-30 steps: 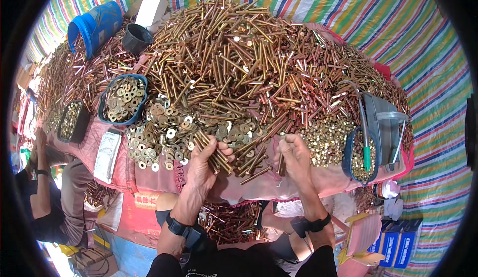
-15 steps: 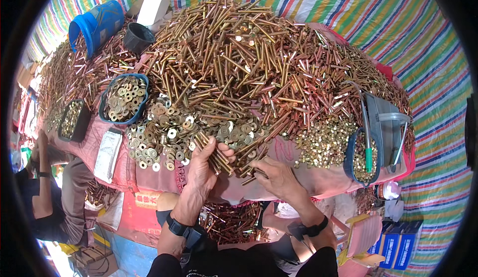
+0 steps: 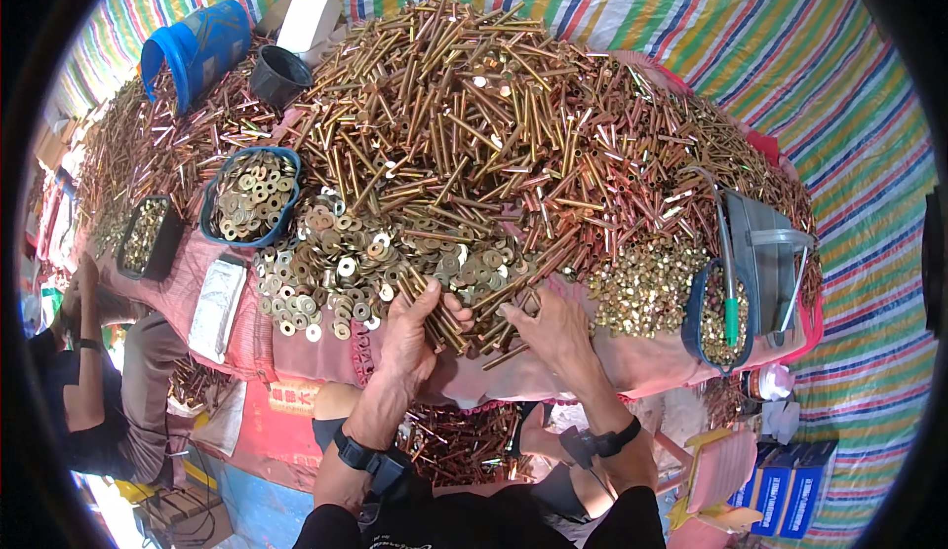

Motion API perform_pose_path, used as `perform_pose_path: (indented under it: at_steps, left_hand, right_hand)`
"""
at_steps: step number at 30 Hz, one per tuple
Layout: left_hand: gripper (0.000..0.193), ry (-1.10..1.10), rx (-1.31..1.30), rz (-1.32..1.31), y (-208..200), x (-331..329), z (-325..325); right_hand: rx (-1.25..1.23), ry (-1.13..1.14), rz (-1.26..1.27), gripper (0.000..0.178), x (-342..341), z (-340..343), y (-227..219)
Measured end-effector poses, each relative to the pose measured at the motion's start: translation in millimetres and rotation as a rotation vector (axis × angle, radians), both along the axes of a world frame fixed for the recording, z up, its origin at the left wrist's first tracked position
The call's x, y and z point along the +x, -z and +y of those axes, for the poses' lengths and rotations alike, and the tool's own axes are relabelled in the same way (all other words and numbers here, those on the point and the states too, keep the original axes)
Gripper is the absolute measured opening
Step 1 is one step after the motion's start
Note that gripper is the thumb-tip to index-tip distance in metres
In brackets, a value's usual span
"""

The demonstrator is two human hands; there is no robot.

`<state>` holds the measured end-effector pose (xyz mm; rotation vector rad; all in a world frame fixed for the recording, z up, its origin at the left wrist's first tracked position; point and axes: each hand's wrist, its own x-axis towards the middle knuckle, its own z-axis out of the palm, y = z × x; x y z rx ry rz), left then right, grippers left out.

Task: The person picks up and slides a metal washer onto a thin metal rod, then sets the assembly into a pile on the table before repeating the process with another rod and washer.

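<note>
A bundle of long brass-coloured metal rods (image 3: 446, 334) lies across the palm of my left hand (image 3: 407, 340). Its thumb presses along them from above, with the fingers curled around the far side. Close by on the right, my right hand (image 3: 555, 334) is closed over a few loose rods (image 3: 506, 355) at the near edge of the heap; its thumb and fingertips touch them, and their undersides are hidden. Beyond both hands rises a big heap of similar rods (image 3: 425, 105). Flat round washers (image 3: 331, 268) lie spread beyond and left of my left hand.
Small brass-coloured nuts (image 3: 642, 287) are piled at right, beside a blue tub (image 3: 699, 337) and a grey scoop-like container (image 3: 755, 233). At left stand a blue basin of washers (image 3: 207, 215) and a dark tray (image 3: 163, 261). Another person's arm (image 3: 87, 352) shows at far left.
My right hand has shifted slightly farther away and to the right, its thumb raised over the rods. My left hand keeps its bundle, tilted a little differently.
</note>
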<state>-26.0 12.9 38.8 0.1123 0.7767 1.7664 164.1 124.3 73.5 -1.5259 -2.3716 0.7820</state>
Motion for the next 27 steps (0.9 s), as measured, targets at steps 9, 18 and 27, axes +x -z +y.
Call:
perform_pose_path:
  at_steps: [9,18,27]
  left_hand:
    - [0.021,0.017,-0.008,-0.004,2,-1,-2]
    - [0.023,0.116,-0.045,0.040,7,10,-2]
    - [0.020,0.180,-0.064,0.044,4,13,-1]
  right_hand:
    - [-0.077,-0.030,-0.033,0.042,4,15,3]
    - [0.007,-0.039,0.020,0.045,6,17,14]
    - [-0.191,0.033,0.236,0.030,28,33,13]
